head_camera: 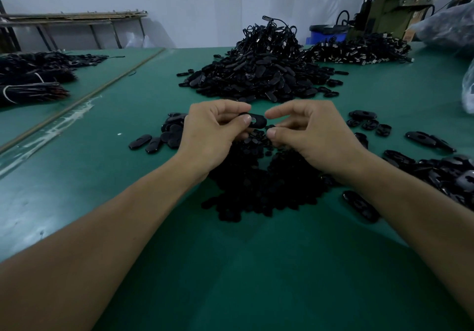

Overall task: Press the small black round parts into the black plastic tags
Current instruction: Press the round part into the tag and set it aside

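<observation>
Your hands meet close together above the green bench [107,202]. A heap of black tags [256,74] sits beyond them. The pile of small round parts [256,184] lies below, between your wrists. Your left hand [213,133] pinches one tag [257,121] by its left end. Your right hand [315,135] is curled just beside the tag's right end; can't tell if it holds a part.

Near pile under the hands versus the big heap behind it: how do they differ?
The near pile is small round parts; the far heap is longer oval tags. The near pile lies low and spread; the far heap rises higher, topped with cords. The near pile sits under the left hand and right hand; the far heap lies beyond them. Both are black, on the green table.
</observation>
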Demonstrator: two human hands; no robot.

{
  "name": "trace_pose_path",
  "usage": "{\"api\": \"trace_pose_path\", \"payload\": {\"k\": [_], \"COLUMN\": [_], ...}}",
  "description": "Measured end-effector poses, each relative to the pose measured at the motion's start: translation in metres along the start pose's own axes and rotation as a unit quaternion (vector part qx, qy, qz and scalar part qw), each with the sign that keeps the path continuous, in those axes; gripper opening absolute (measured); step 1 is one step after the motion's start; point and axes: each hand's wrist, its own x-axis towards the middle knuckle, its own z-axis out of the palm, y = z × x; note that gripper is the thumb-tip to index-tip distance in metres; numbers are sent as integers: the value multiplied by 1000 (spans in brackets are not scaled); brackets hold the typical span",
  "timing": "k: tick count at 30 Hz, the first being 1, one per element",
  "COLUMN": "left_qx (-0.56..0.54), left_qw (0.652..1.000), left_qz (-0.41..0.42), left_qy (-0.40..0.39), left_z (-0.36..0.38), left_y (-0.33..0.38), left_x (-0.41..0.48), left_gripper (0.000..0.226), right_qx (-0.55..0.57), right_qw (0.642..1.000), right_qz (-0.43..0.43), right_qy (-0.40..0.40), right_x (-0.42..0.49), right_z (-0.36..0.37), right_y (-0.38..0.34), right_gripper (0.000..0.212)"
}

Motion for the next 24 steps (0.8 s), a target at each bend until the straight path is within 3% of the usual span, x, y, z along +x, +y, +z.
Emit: {"api": "trace_pose_path", "payload": {"k": [16, 24], "left_qx": [-35, -46], "left_qw": [999, 999], "left_qz": [-8, -3], "left_qy": [-8, -24], "left_z": [2, 5], "left_y": [5, 9], "left_x": [-4, -7], "left_gripper": [19, 20], "right_qx": [115, 51], "right_qw": [992, 998], "right_qz": [49, 34], "right_qy": [-9, 11], "right_x": [2, 3], "right_z": [0, 0], "right_y": [0, 2], "right_gripper": [13, 9]}}
